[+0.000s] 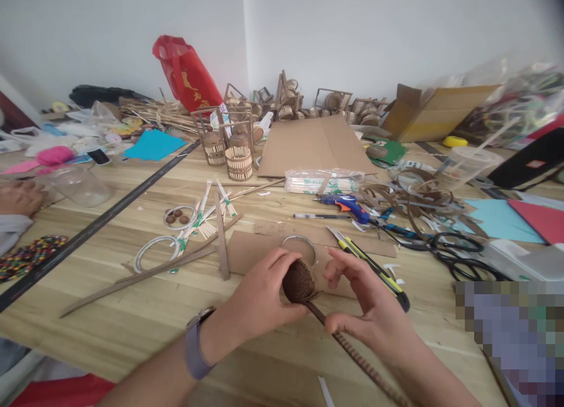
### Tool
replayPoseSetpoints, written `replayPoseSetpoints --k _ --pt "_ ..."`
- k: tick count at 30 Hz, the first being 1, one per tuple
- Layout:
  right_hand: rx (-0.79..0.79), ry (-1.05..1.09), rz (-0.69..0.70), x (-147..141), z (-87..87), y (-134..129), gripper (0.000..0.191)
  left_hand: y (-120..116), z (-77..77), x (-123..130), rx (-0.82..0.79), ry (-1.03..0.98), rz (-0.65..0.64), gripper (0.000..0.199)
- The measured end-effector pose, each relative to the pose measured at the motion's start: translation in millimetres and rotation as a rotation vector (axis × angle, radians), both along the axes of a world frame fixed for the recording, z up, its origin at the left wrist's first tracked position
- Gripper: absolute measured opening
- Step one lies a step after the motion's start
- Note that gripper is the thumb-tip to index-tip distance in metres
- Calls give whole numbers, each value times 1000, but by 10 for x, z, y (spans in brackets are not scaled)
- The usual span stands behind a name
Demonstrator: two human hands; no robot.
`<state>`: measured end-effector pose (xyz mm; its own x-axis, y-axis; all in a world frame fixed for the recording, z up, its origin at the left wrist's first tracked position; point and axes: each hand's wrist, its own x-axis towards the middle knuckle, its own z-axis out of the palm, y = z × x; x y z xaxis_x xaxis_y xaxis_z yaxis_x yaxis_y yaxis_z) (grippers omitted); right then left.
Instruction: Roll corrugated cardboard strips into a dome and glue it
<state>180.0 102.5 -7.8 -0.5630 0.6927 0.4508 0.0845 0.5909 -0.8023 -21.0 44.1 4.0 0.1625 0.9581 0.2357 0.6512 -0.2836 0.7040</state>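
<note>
My left hand (267,289), with a watch on its wrist, is closed around the side of a small round brown coil (298,281) of corrugated strip. From the coil's lower edge a long corrugated strip (359,360) runs down to the right. My right hand (365,295) is just right of the coil; its fingers are spread from the thumb, and the thumb tip lies beside the strip. A brown cardboard piece (247,251) and a silver ring (304,240) are behind the hands.
A yellow-green cutter (374,266), black scissors (458,248) and a blue glue gun (346,206) lie to the right. Small woven baskets (239,163) stand behind. At left are a tape roll (156,251), a glass jar (79,185) and another person's hand (22,197).
</note>
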Motion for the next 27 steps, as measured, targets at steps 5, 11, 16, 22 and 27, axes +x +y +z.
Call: replayPoseSetpoints --k 5,11,16,22,27 --pt "-30 19 -24 -44 3 -69 68 -13 1 -2 28 -21 -2 57" --pt "-55 61 -27 -93 -69 -86 59 -22 13 17 89 8 -39 61" --pt "-116 156 -18 -152 -106 -82 59 -34 -11 7 191 73 -81 64" --pt "-475 361 83 -221 0 -130 57 -71 -22 -39 373 130 -155 41" --pt "-616 398 87 -232 2 -135 60 -91 -2 -42 365 203 -173 27"
